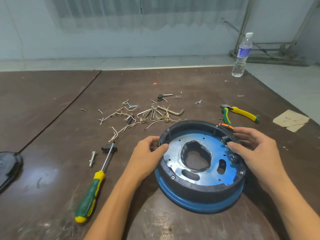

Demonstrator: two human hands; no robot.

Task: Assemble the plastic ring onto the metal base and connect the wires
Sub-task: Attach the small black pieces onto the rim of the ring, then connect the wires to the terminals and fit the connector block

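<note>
A black plastic ring sits on a round blue metal base on the brown table, right of centre. The base's blue plate has a large taped hole in its middle. My left hand pinches the ring's left rim between thumb and fingers. My right hand grips the ring's right rim, thumb inside near small black switch parts, orange tabs just above it. Loose white wires with brass terminals lie scattered on the table behind the ring, apart from it.
A green-yellow screwdriver lies left of the base, with a bolt beside it. Hex keys, screws and pliers lie behind. A water bottle stands far right. A black cover sits at the left edge.
</note>
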